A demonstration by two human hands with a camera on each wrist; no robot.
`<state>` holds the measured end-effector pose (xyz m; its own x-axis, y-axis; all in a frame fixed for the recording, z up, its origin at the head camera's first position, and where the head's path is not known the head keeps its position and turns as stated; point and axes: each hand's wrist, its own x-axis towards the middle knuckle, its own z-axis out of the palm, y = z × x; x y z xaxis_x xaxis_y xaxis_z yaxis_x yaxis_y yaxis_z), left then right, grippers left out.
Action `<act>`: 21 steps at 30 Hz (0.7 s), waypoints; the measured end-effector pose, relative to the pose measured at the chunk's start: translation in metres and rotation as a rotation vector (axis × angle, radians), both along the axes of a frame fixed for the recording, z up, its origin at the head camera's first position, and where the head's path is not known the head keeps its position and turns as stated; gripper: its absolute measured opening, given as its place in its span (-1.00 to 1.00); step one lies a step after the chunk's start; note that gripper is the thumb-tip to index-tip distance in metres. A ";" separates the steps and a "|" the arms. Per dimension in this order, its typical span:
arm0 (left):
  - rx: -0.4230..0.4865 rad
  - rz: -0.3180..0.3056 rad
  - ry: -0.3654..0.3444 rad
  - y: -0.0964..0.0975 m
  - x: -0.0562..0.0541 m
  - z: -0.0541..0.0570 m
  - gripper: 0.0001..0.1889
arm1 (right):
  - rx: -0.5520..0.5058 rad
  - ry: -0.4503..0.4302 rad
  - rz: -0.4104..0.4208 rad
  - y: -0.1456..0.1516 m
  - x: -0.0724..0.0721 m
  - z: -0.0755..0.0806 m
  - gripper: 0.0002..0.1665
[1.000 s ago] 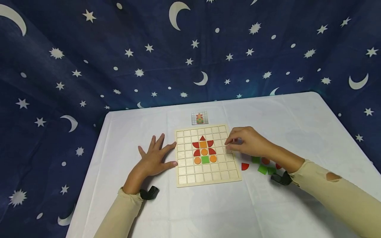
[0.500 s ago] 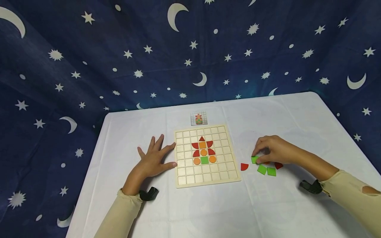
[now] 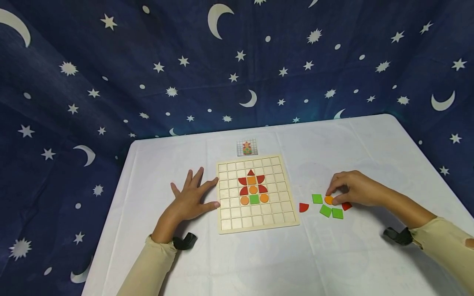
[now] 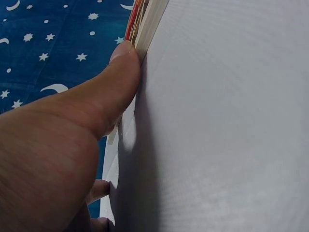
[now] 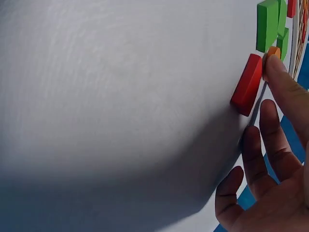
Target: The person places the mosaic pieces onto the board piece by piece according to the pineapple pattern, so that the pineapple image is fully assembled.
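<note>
A square wooden grid board lies on the table, with red, orange and green tiles forming a figure in its middle. My left hand is spread beside the board, its thumb and index finger touching the left edge. In the left wrist view the thumb meets the board's side. Right of the board, my right hand pinches an orange round tile between thumb and fingers. Close by lie several green square tiles and a red tile partly covered by the hand in the head view.
A small pattern card with a similar figure lies behind the board. One red quarter-circle tile sits just off the board's right edge. A white cloth covers the table, and a dark blue star-patterned curtain hangs behind.
My right hand has moved right from the board's edge, past a green square tile, to the orange round tile. The left hand stays in place.
</note>
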<state>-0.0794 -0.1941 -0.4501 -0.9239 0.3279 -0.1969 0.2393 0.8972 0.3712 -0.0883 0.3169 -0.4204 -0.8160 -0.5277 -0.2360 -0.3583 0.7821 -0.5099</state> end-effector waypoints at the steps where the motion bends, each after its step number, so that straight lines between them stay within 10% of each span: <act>1: 0.000 0.000 0.001 0.000 0.000 0.000 -0.13 | -0.008 -0.002 -0.003 -0.001 0.000 -0.001 -0.73; 21: 0.014 0.002 0.003 0.002 0.001 0.003 -0.13 | -0.263 -0.015 -0.197 -0.054 -0.011 -0.007 -0.85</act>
<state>-0.0780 -0.1925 -0.4474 -0.9253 0.3285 -0.1897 0.2384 0.8925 0.3828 -0.0988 0.2631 -0.4274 -0.9060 -0.4042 -0.1253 -0.2041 0.6768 -0.7073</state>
